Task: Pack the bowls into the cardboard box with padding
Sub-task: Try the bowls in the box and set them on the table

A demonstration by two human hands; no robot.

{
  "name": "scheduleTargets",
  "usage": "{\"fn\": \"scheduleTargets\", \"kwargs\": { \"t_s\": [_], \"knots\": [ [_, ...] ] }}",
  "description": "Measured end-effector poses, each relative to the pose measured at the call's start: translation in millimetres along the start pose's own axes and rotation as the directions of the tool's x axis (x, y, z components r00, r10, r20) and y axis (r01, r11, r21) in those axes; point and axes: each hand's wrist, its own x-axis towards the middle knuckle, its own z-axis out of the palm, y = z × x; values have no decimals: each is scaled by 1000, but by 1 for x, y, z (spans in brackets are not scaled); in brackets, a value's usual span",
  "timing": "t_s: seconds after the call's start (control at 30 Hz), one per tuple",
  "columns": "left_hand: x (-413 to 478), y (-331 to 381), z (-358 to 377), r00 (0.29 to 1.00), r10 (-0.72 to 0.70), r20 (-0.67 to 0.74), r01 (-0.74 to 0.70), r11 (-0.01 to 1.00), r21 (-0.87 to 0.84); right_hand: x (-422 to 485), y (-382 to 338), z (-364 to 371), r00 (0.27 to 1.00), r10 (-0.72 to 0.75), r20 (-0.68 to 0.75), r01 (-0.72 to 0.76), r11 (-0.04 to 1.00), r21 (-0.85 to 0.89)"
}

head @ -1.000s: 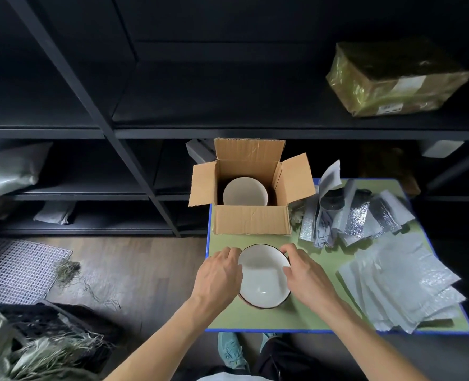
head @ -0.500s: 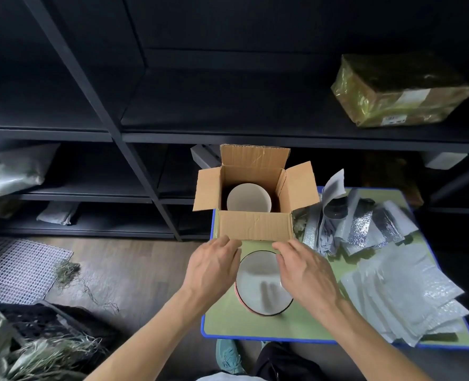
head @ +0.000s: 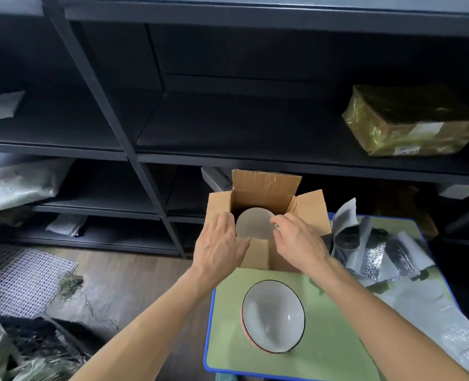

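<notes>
An open cardboard box (head: 266,185) stands at the far edge of the green table (head: 332,339). Inside it lies a pale bowl (head: 254,224). A second bowl (head: 273,316), white with a dark rim, sits on the table in front of the box with no hand on it. My left hand (head: 218,248) is spread against the box's front left corner, fingers apart. My right hand (head: 296,240) reaches over the front wall, its fingertips at the right rim of the bowl in the box. Neither hand visibly grips anything.
Silver foil padding sheets (head: 373,257) and white bubble pouches (head: 420,312) lie on the table's right side. Dark metal shelving (head: 112,127) stands right behind the box, with a wrapped parcel (head: 409,122) on it. A mesh mat (head: 19,279) and straw lie on the floor at left.
Both hands let go of the bowl on the table and moved forward to the box opening. The view came closer and tilted up.
</notes>
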Motion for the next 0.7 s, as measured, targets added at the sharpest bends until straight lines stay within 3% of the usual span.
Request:
{"fn": "scheduleTargets", "kwargs": {
  "t_s": [0.2, 0.33, 0.57, 0.7],
  "knots": [
    [0, 4, 8, 1000, -24, 21, 23, 999, 27, 41, 3, 20, 975, 83, 205, -57, 990, -132],
    [4, 4, 7, 998, -36, 47, 35, 999, 25, 65, 5, 28, 928, 181, 326, -148, 981, -124],
    [2, 7, 14, 996, -79, 48, 82, 995, -56, 79, -6, 42, 949, 225, 222, -161, 948, -274],
    [2, 7, 15, 996, -85, 34, 89, 990, -112, 87, 0, 47, 926, 279, 253, -194, 930, -313]
  ]
}}
